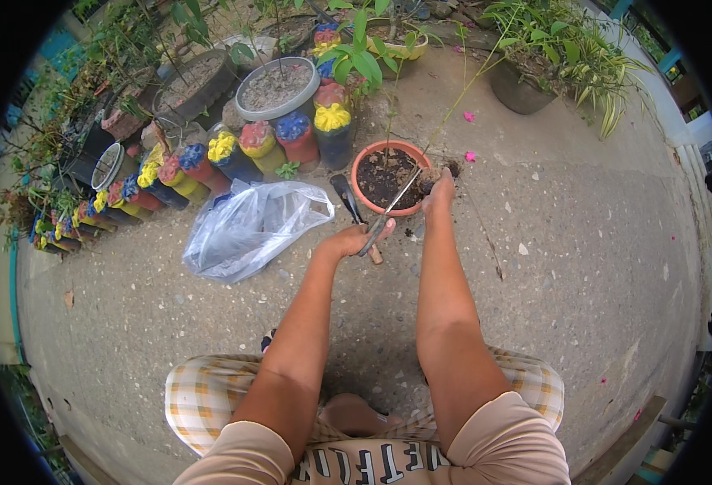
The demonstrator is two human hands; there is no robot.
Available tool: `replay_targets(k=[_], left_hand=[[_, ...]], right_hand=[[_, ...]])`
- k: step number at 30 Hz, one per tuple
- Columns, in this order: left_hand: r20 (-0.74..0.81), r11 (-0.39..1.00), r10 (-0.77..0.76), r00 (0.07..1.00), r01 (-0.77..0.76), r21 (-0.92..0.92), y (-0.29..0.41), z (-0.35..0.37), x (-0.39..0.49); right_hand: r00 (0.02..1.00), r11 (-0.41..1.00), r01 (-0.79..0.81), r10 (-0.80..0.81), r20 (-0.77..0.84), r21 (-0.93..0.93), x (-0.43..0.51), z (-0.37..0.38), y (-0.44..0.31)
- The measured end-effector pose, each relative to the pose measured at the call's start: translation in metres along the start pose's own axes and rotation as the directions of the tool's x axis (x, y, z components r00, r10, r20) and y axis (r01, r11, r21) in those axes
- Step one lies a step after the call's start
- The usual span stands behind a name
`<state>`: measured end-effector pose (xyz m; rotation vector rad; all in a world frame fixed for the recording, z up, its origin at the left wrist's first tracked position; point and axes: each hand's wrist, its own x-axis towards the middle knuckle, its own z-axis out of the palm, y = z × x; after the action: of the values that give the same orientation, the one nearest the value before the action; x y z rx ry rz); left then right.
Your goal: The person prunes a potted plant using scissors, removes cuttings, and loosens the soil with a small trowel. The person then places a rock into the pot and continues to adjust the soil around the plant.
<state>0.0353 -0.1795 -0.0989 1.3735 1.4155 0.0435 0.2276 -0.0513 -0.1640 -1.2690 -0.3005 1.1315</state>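
My left hand [353, 239] grips a pair of scissors [401, 200] by the dark handles. Their blades slant up and to the right across an orange round pot [360, 193]. Dark soil fills that pot, and a thin-stemmed plant [389, 115] stands in it. In my right hand [442, 194], at the pot's right rim, is a clump of soil and roots [430, 176]. A long green stem [456, 109] rises from near the clump and leans right. Below my left hand lies a hand trowel [347, 197] with a black blade, its wooden handle partly covered.
A clear plastic bag [253, 230] lies on the concrete ground [574, 291] at left. Painted bottles [333, 136] edge a bed with several planters, including a grey one [307, 108]. A dark pot [519, 91] with leafy plants stands at upper right. A thin twig [490, 242] lies right of my right hand.
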Motion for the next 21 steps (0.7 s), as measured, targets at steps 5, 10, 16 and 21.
replay_targets(k=[5,10,16,21], left_hand=[[-0.065,0.999,0.024,0.998,-0.022,0.039,0.013,0.002,-0.002],[-0.06,0.997,-0.061,0.996,0.064,0.051,0.009,0.007,0.002],[-0.072,0.994,-0.044,0.996,0.051,0.092,0.005,0.01,0.006],[0.008,0.997,-0.018,1.0,0.019,-0.079,0.001,0.006,-0.007]], right_hand=[[0.903,0.67,0.34,-0.429,0.03,-0.66,-0.008,0.007,-0.002],[0.869,0.608,0.415,-0.485,0.098,-0.677,-0.025,0.013,-0.007],[0.885,0.558,0.389,-0.447,0.129,-0.733,-0.011,0.005,-0.002],[0.922,0.629,0.311,-0.382,0.065,-0.712,0.001,0.007,0.004]])
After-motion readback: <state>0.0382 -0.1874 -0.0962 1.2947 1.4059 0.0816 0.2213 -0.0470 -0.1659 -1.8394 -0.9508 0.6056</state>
